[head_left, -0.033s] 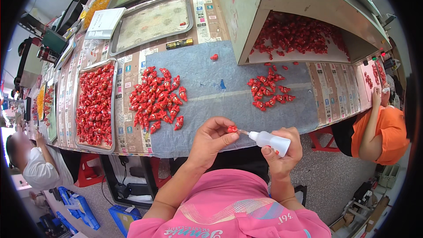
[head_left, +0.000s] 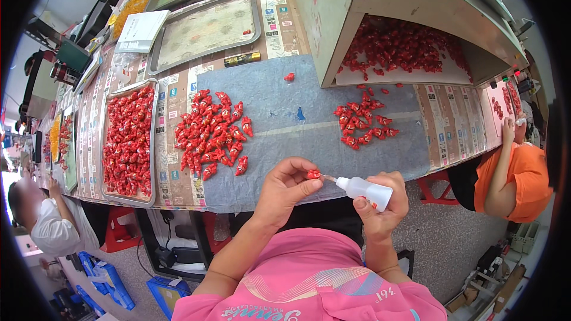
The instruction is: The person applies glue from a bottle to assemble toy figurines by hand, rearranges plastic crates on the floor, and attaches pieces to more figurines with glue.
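Observation:
My left hand (head_left: 281,193) pinches a small red figurine piece (head_left: 313,174) between thumb and fingers, above the near edge of the table. A white squeeze bottle (head_left: 360,189) lies almost level in my right hand (head_left: 385,213), whose fingers are wrapped round it. Its thin nozzle (head_left: 329,178) points left and meets the red piece, or comes very close to it. Beyond my hands, a blue-grey cloth (head_left: 279,151) carries a large heap of red figurines (head_left: 211,134) on the left and a smaller group of red pieces (head_left: 360,120) on the right.
Left of the cloth stands a metal tray (head_left: 156,142) full of red figurines. Behind it are another tray (head_left: 257,21) and a dark-and-gold tube (head_left: 242,59). A pale box (head_left: 333,0) with an open front holds many red pieces. People sit at both sides.

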Demonstrator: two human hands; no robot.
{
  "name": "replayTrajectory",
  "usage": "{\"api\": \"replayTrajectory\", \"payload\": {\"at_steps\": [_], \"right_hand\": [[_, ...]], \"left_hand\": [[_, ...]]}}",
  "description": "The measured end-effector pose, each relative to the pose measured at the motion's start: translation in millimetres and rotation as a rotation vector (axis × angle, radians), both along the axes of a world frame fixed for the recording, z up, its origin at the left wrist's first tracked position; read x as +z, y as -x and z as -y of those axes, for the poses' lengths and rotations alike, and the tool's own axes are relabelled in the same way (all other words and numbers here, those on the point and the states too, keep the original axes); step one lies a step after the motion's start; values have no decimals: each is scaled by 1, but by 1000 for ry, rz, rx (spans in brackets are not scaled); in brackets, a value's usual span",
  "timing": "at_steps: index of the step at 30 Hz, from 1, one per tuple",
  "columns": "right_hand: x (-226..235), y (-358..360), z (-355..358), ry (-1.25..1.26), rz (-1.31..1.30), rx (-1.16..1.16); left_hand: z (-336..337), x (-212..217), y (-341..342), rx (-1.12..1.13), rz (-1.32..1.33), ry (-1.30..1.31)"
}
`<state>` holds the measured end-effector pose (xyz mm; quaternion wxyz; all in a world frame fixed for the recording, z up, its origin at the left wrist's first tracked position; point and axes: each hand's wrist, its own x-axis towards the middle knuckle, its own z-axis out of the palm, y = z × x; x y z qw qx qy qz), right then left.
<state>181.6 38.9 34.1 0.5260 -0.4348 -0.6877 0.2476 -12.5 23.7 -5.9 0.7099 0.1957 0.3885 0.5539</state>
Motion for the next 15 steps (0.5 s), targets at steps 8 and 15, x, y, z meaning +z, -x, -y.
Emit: {"api": "replayTrajectory", "payload": {"at_steps": [8, 15], "right_hand": [[0, 0, 2, 27, -8, -8], [1, 0, 1, 6, -4, -2]], "left_hand": [[-1, 0, 0, -10, -5, -5], [-1, 1, 1, -20, -8, -6]]}}
